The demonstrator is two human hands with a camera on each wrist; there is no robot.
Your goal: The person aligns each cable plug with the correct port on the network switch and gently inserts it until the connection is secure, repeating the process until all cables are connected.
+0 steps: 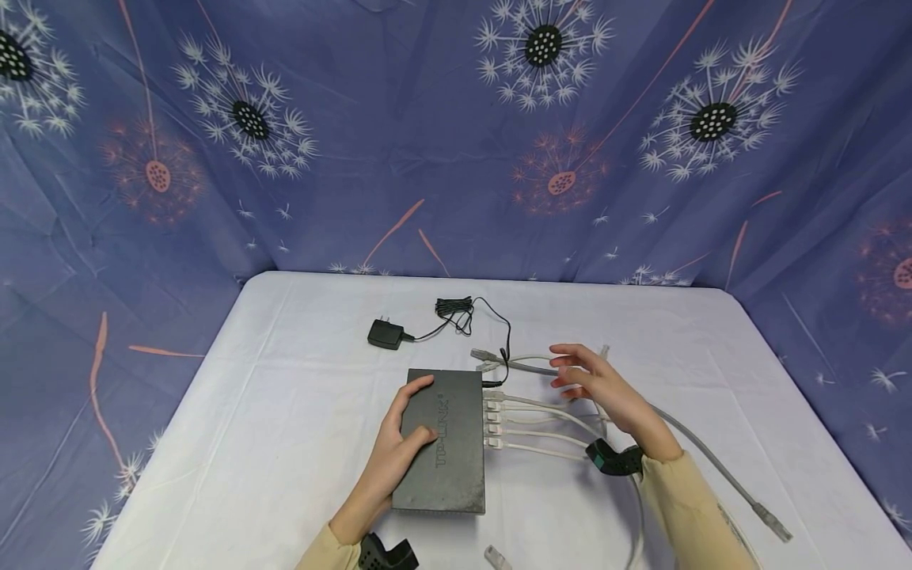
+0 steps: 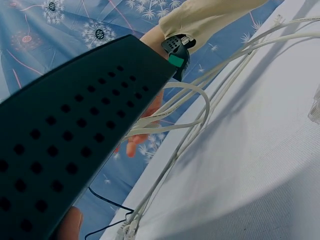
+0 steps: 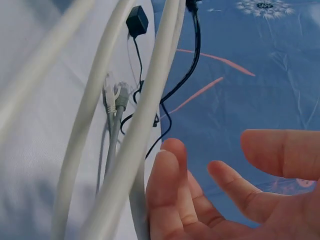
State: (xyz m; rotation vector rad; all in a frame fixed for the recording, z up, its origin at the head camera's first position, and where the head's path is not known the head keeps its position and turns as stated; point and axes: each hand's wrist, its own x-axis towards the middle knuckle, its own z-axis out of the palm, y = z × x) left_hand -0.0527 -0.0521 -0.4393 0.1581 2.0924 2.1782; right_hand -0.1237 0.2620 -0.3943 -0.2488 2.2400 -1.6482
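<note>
A dark grey network switch with TP-LINK lettering is gripped by my left hand, its thumb lying across the top. In the left wrist view the vented side of the switch fills much of the picture, and one fingertip shows at its edge. Several white network cables and a thin black power lead are plugged into its right side. Over these cables hovers my right hand, fingers apart and loosely bent. Nothing sits between its fingers in the right wrist view.
At the back lies a black power adapter with a bundled cord. A grey network cable runs to the right, its plug near the table's right side. Another loose plug lies at the front edge. A patterned curtain surrounds the white table.
</note>
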